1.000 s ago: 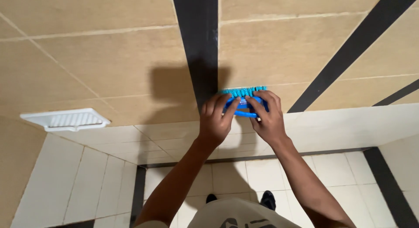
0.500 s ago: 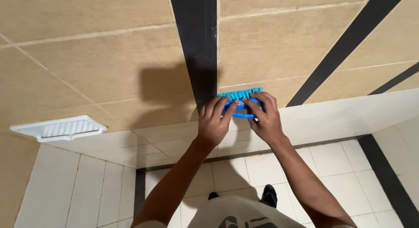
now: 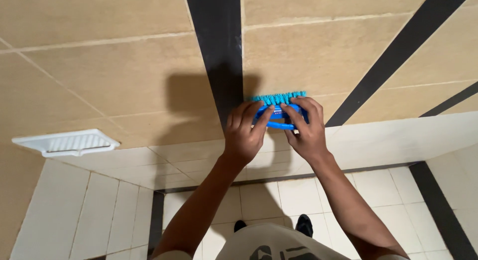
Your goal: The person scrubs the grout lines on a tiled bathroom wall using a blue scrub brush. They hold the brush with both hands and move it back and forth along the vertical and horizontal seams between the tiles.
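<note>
Beige wall tiles (image 3: 114, 76) filled the upper frame, a black stripe (image 3: 214, 46) crossing centre and a white soap dish (image 3: 64, 143) at left; your left hand (image 3: 244, 135) and right hand (image 3: 306, 133) clamped fingers on the blue scrub brush (image 3: 278, 106), mid-frame.

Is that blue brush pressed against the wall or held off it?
Pressed on: the blue brush has its bristles against the tan wall tile, both hands gripping its handle.
</note>
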